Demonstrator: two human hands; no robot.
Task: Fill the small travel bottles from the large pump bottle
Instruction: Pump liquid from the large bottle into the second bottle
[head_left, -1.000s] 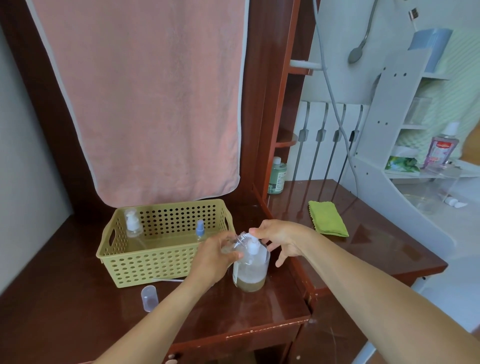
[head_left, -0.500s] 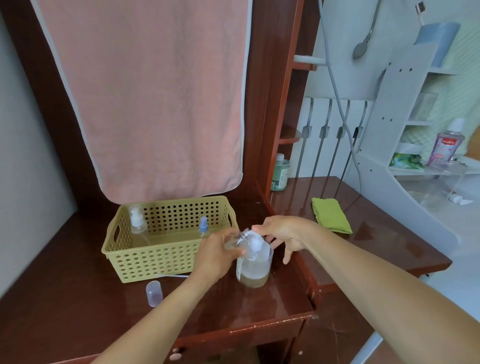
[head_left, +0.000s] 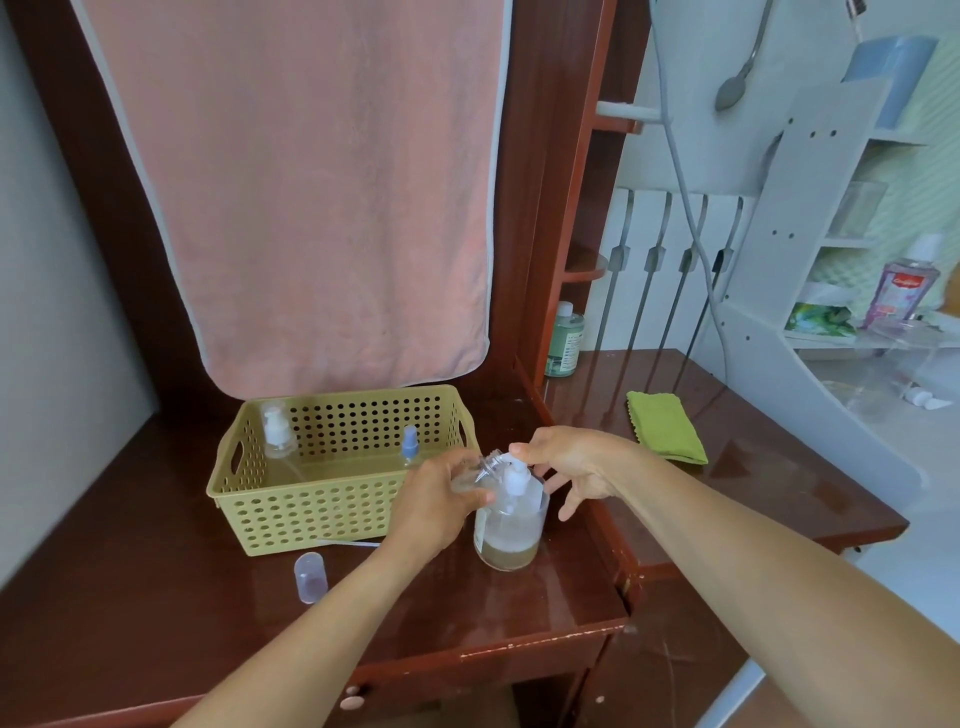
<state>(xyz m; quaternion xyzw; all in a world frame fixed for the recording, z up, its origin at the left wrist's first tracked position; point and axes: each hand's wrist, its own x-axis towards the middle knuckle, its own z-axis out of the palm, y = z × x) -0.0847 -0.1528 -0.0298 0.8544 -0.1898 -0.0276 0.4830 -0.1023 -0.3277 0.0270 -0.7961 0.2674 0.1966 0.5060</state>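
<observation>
A large clear pump bottle (head_left: 511, 535) with a little brownish liquid at its bottom stands on the dark wooden counter. My left hand (head_left: 434, 501) grips a small clear travel bottle (head_left: 480, 470), tilted with its open neck up against the white pump spout. My right hand (head_left: 569, 462) rests on the pump head (head_left: 514, 475), index finger on top and the other fingers spread. A small clear cap (head_left: 310, 577) lies on the counter at the left. Two more small bottles, one with a white pump (head_left: 275, 431) and one with a blue sprayer (head_left: 410, 444), stand in the yellow-green basket (head_left: 311, 514).
A pink towel (head_left: 311, 182) hangs behind the basket. A green cloth (head_left: 667, 426) and a green bottle (head_left: 565, 340) are on the right counter section. White shelves (head_left: 831, 260) with a pink bottle (head_left: 901, 286) stand at the far right. The counter's front edge is near.
Both hands and bottles keep the same pose. The view has shifted slightly.
</observation>
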